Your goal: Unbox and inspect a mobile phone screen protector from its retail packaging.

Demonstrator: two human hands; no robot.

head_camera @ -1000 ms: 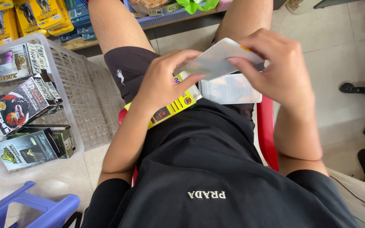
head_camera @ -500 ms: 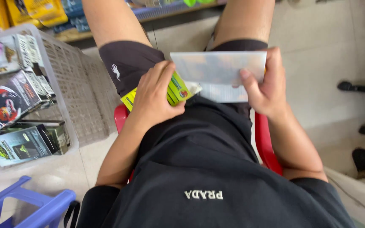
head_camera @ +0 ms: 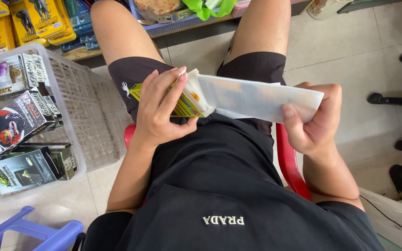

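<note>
The person's left hand (head_camera: 166,109) is gripping the open end of a yellow box (head_camera: 182,100) over the lap, while the right hand (head_camera: 312,122) is pinching the far edge of a white sleeve (head_camera: 257,98), keeping it level with the box mouth.

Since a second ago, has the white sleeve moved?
Yes. The white sleeve has slid out rightward from the yellow box, drawn by the right hand; judged against the red chair.
</note>
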